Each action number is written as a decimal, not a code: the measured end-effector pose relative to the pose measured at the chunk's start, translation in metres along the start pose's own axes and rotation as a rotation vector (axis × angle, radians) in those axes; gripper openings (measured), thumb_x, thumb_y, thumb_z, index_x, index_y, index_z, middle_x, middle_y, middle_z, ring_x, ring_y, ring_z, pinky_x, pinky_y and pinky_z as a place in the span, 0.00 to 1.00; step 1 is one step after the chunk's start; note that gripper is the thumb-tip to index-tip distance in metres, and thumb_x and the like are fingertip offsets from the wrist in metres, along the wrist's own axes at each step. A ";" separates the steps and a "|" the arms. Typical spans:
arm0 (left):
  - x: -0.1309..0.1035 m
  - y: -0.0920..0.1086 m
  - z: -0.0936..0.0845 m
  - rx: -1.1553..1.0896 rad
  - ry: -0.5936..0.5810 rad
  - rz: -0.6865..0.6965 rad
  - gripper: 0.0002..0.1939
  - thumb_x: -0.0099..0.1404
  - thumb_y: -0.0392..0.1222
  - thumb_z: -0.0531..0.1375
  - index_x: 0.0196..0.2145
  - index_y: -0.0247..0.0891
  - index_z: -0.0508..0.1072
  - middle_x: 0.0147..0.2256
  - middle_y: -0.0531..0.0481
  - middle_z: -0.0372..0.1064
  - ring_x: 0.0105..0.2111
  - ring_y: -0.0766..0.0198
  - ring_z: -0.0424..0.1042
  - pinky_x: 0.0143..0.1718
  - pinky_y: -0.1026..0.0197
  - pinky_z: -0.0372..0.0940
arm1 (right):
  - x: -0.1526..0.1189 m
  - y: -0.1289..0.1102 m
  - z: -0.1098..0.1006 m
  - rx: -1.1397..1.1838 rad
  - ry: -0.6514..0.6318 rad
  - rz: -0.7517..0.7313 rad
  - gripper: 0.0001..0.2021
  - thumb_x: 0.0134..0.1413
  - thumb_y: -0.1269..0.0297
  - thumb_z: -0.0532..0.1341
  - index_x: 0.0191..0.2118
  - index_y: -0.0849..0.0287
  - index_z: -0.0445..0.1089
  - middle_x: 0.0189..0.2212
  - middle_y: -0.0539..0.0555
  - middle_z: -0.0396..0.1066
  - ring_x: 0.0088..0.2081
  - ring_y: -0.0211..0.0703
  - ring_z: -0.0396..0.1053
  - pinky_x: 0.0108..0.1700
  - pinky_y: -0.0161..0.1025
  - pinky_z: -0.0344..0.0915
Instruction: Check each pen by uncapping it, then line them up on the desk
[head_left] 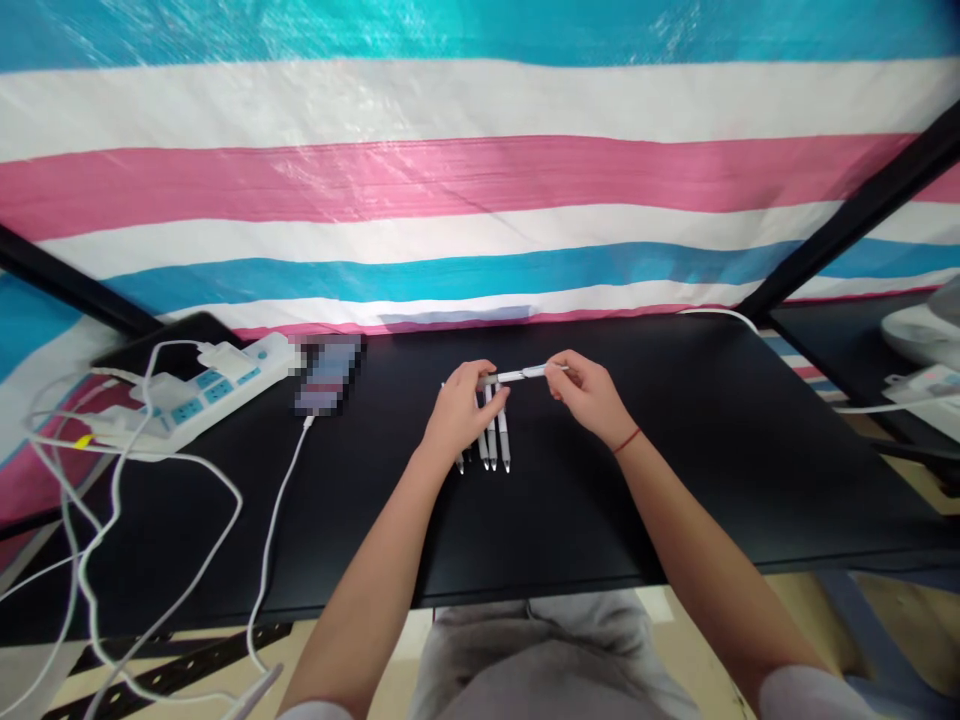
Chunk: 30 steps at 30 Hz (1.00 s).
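Note:
A white pen (pixel 517 376) is held level between my two hands, just above the black table (pixel 555 520). My left hand (pixel 461 405) is closed on its left end with thumb and fingers. At the other end, my right hand (pixel 586 392) pinches the pen with its fingertips. Below and partly behind my left hand lie several white and grey pens (pixel 493 440) side by side, tips toward me. Their upper ends are partly hidden by the hand and the held pen.
On the left, a white power strip (pixel 217 390) carries plugs and tangled white cables (pixel 112 500). A phone (pixel 328 375) with a charging cable (pixel 281 500) lies beside it. A striped plastic sheet (pixel 480 180) hangs behind the table. Black frame bars (pixel 855 210) slant at both sides.

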<state>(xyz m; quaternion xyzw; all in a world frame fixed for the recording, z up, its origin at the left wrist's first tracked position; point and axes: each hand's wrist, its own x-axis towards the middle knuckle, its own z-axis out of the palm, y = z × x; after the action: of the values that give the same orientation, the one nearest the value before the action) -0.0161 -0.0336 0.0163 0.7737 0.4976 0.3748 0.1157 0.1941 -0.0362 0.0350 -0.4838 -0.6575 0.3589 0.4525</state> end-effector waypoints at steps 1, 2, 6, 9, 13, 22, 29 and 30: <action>-0.001 -0.001 -0.002 -0.062 0.015 -0.007 0.15 0.63 0.44 0.60 0.46 0.38 0.68 0.42 0.47 0.71 0.34 0.64 0.71 0.39 0.62 0.66 | 0.002 0.003 -0.001 0.066 0.002 0.037 0.13 0.59 0.54 0.57 0.31 0.58 0.65 0.20 0.47 0.62 0.23 0.35 0.61 0.26 0.34 0.58; -0.002 -0.001 -0.004 -0.106 0.026 -0.023 0.14 0.64 0.44 0.58 0.47 0.38 0.69 0.43 0.47 0.71 0.34 0.65 0.71 0.39 0.63 0.66 | 0.003 0.005 -0.003 0.125 -0.005 0.067 0.14 0.58 0.53 0.57 0.30 0.59 0.65 0.19 0.47 0.61 0.22 0.35 0.60 0.25 0.33 0.57; -0.003 -0.003 -0.010 -0.193 0.025 -0.130 0.12 0.67 0.46 0.55 0.44 0.39 0.73 0.42 0.47 0.74 0.36 0.64 0.73 0.42 0.62 0.66 | 0.006 0.008 -0.007 0.276 -0.060 0.106 0.14 0.54 0.53 0.61 0.38 0.59 0.70 0.23 0.48 0.64 0.22 0.34 0.61 0.22 0.33 0.60; -0.002 -0.002 -0.010 -0.258 -0.004 -0.213 0.14 0.66 0.48 0.56 0.44 0.39 0.74 0.42 0.47 0.75 0.36 0.62 0.74 0.40 0.62 0.67 | 0.006 0.006 -0.009 0.336 -0.049 0.113 0.19 0.51 0.52 0.64 0.46 0.57 0.70 0.32 0.53 0.70 0.28 0.38 0.66 0.24 0.35 0.65; -0.002 0.001 -0.007 -0.354 0.008 -0.272 0.14 0.64 0.48 0.57 0.44 0.40 0.75 0.40 0.47 0.75 0.34 0.63 0.74 0.38 0.63 0.68 | 0.007 0.008 -0.011 0.300 -0.023 0.200 0.18 0.54 0.49 0.61 0.41 0.59 0.70 0.25 0.51 0.69 0.23 0.35 0.64 0.20 0.32 0.62; -0.005 0.002 0.001 -0.502 -0.002 -0.367 0.16 0.64 0.50 0.57 0.44 0.38 0.74 0.32 0.50 0.73 0.29 0.66 0.70 0.32 0.65 0.66 | 0.008 0.013 -0.014 0.222 -0.002 0.195 0.18 0.55 0.46 0.59 0.38 0.59 0.68 0.23 0.49 0.67 0.21 0.33 0.60 0.21 0.31 0.57; -0.006 -0.001 0.008 -0.478 -0.005 -0.354 0.18 0.67 0.48 0.53 0.49 0.37 0.70 0.36 0.46 0.73 0.32 0.65 0.71 0.35 0.64 0.66 | 0.010 0.018 -0.018 0.259 -0.073 0.158 0.17 0.50 0.50 0.64 0.39 0.58 0.68 0.27 0.49 0.69 0.25 0.34 0.63 0.26 0.32 0.61; -0.006 -0.002 0.008 -0.478 0.001 -0.351 0.18 0.67 0.48 0.52 0.49 0.37 0.70 0.37 0.46 0.74 0.32 0.65 0.71 0.35 0.63 0.66 | 0.011 0.018 -0.018 0.278 -0.060 0.158 0.18 0.49 0.51 0.65 0.42 0.57 0.68 0.29 0.49 0.69 0.26 0.34 0.64 0.25 0.32 0.61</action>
<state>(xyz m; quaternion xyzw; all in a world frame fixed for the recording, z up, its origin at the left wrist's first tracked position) -0.0130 -0.0366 0.0070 0.6264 0.5215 0.4561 0.3572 0.2153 -0.0206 0.0275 -0.4559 -0.5746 0.4951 0.4656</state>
